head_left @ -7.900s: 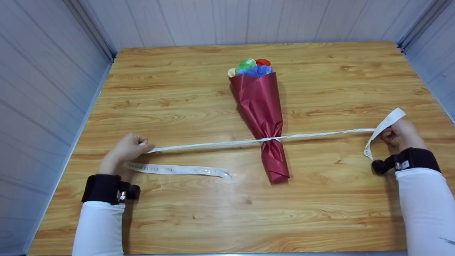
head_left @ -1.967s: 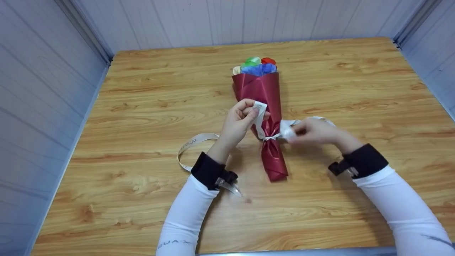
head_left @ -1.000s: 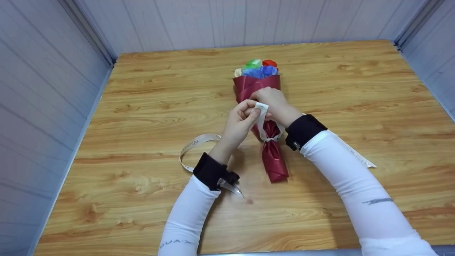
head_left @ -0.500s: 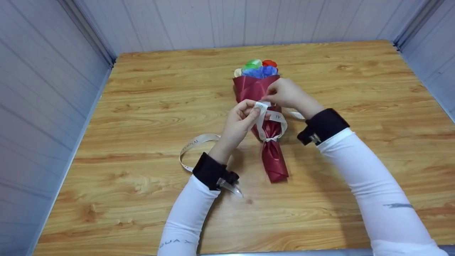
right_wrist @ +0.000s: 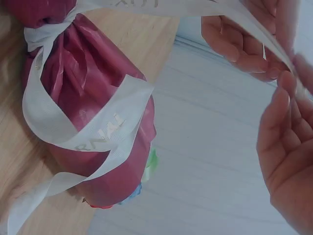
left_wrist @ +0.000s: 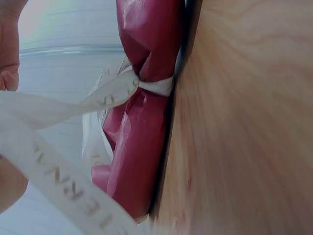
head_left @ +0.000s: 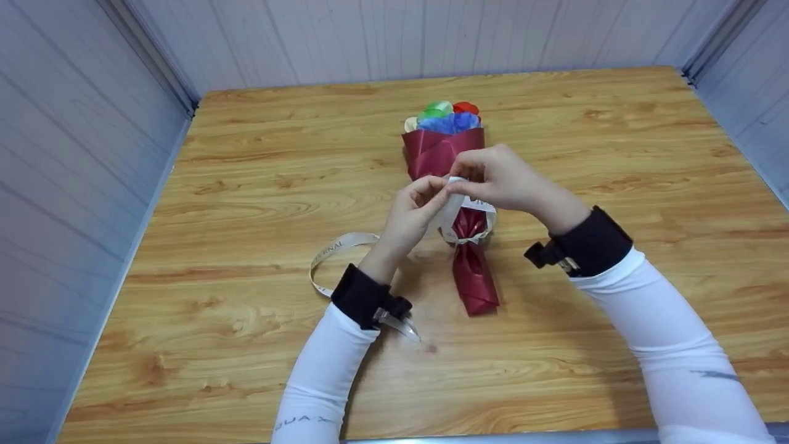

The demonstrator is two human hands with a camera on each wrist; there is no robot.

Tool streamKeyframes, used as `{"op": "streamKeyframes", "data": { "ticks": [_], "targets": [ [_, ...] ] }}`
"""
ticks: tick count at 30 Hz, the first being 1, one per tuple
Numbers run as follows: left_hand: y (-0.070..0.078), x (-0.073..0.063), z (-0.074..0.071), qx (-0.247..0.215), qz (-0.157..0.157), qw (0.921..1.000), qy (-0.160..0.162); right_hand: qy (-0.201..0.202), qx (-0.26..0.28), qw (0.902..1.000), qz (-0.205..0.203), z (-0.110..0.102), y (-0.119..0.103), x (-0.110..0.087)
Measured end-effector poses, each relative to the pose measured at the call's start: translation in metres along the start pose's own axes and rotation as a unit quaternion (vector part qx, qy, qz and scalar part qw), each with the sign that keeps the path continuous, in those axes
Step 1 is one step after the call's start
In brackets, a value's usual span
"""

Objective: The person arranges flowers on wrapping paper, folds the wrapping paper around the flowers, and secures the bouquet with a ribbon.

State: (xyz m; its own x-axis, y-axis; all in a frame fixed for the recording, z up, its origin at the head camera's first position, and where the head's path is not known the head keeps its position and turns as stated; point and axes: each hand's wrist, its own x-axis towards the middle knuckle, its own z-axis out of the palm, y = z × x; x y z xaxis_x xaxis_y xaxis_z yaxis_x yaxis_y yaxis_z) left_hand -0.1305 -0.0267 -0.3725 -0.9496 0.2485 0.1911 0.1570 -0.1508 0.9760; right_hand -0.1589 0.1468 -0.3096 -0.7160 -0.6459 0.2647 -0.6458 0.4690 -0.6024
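A bouquet in dark red wrapping paper [head_left: 441,151] lies on the table, its green, red, blue and cream flowers [head_left: 447,120] pointing away from me. White printed ribbon [left_wrist: 68,191] is tied round its narrow neck. Above the neck, my left hand [head_left: 407,216] pinches a raised, folded stretch of ribbon between thumb and fingers. My right hand [head_left: 502,182] meets it from the right, thumb and forefinger pinching the ribbon right at the left fingertips. In the right wrist view a second ribbon length [right_wrist: 115,122] lies folded across the wrapping, with no hand on it.
A curved ribbon tail [head_left: 330,253] lies on the wooden table [head_left: 246,357] left of the bouquet, passing under my left forearm. Pale panelled walls [head_left: 394,37] stand at the back and both sides.
My hands, first far apart pulling the ribbon's two ends, have come together over the bouquet. The right hand has carried ribbon across, dropped it on the paper, and moved onto the ribbon at my left fingertips.
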Motion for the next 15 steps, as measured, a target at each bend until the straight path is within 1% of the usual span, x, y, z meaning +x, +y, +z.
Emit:
{"op": "streamKeyframes", "data": {
  "ticks": [2, 3, 4, 5, 6, 7, 8, 9, 10, 11, 13, 15],
  "targets": [
    [0.0, 0.002, -0.004, 0.014, -0.015, 0.9997, -0.013, 0.017, 0.015, 0.9997, 0.008, 0.0, 0.001, -0.001],
    [-0.001, 0.004, -0.007, 0.034, -0.022, 0.999, -0.019, 0.024, 0.023, 0.9994, 0.012, 0.0, 0.001, -0.001],
    [-0.002, 0.006, -0.01, 0.073, -0.026, 0.9966, -0.026, 0.028, 0.032, 0.9989, 0.017, -0.001, 0.002, -0.002],
    [-0.004, 0.009, -0.013, 0.122, -0.026, 0.9916, -0.035, 0.031, 0.041, 0.9985, 0.02, -0.001, 0.003, -0.002],
    [-0.006, 0.011, -0.015, 0.18, -0.023, 0.9823, -0.046, 0.033, 0.048, 0.998, 0.025, -0.002, 0.003, -0.003],
    [-0.008, 0.014, -0.018, 0.245, -0.015, 0.9677, -0.058, 0.034, 0.055, 0.9975, 0.028, -0.002, 0.003, -0.004],
    [-0.01, 0.017, -0.02, 0.305, -0.011, 0.9496, -0.07, 0.034, 0.06, 0.9971, 0.031, -0.003, 0.004, -0.004],
    [-0.012, 0.019, -0.022, 0.364, -0.006, 0.9277, -0.083, 0.035, 0.064, 0.9968, 0.033, -0.003, 0.004, -0.005],
    [-0.015, 0.021, -0.023, 0.414, -0.004, 0.9055, -0.095, 0.036, 0.066, 0.9966, 0.035, -0.004, 0.005, -0.005],
    [-0.016, 0.023, -0.024, 0.447, -0.004, 0.8883, -0.107, 0.037, 0.068, 0.9963, 0.038, -0.004, 0.006, -0.005],
    [-0.02, 0.026, -0.025, 0.497, 0.0, 0.8586, -0.124, 0.038, 0.07, 0.996, 0.041, -0.004, 0.008, -0.006],
    [-0.021, 0.026, -0.026, 0.533, -0.003, 0.8366, -0.125, 0.038, 0.073, 0.9957, 0.044, -0.003, 0.01, -0.006]
  ]
}}
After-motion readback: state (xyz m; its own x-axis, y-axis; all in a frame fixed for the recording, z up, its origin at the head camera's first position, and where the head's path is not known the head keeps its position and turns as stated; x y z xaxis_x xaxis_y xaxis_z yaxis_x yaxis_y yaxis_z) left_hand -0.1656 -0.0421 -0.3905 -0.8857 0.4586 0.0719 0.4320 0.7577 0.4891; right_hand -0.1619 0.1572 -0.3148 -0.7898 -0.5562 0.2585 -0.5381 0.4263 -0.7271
